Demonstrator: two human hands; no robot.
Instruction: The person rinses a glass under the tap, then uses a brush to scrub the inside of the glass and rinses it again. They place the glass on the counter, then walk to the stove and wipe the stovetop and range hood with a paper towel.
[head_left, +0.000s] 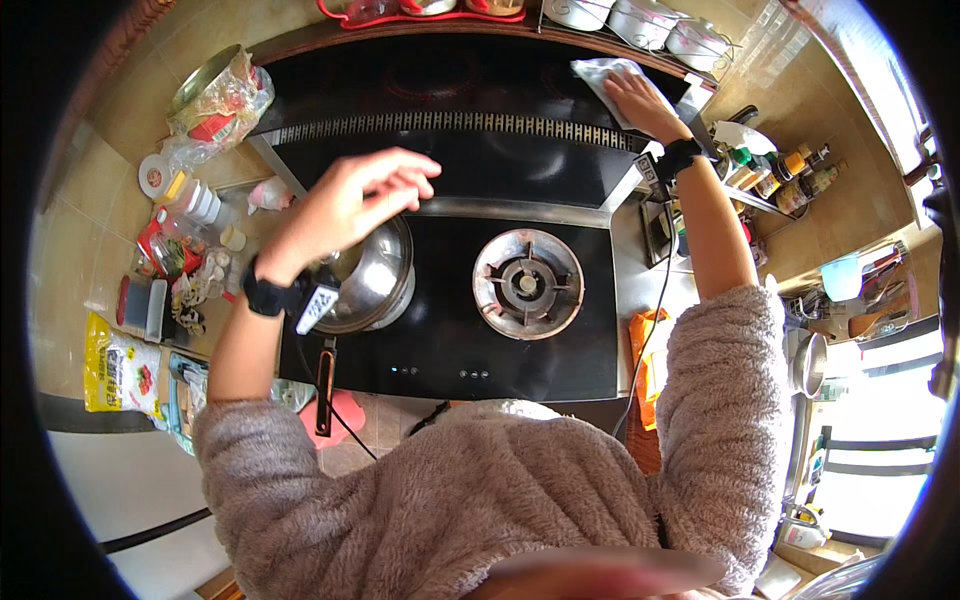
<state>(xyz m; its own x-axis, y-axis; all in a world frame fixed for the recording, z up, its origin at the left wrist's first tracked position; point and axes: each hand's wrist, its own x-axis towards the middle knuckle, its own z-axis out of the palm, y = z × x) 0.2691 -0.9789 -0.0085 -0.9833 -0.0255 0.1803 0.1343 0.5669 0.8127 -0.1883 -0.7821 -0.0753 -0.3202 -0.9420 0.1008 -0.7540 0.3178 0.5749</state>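
My right hand (637, 97) lies flat on a white cloth (600, 73), pressed against the right end of the black glass range hood (510, 90). Nothing is in my left hand (375, 191), which hovers with loosely bent fingers above a pan with a shiny metal lid (382, 277). That pan sits on the left burner of the black glass gas stove (450, 360), its dark handle (325, 390) pointing towards me. On the stove's right side is a bare round burner (528, 283). Each wrist wears a black strap with a small device and a cable.
Plastic containers (199, 202), bags and a yellow-and-white package (120, 367) crowd the left. A plastic-wrapped metal bowl (217, 97) stands at upper left. White lidded pots (645, 22) sit on a wire rack above the hood. Condiment bottles (795, 169) and an orange bag (646, 360) are right.
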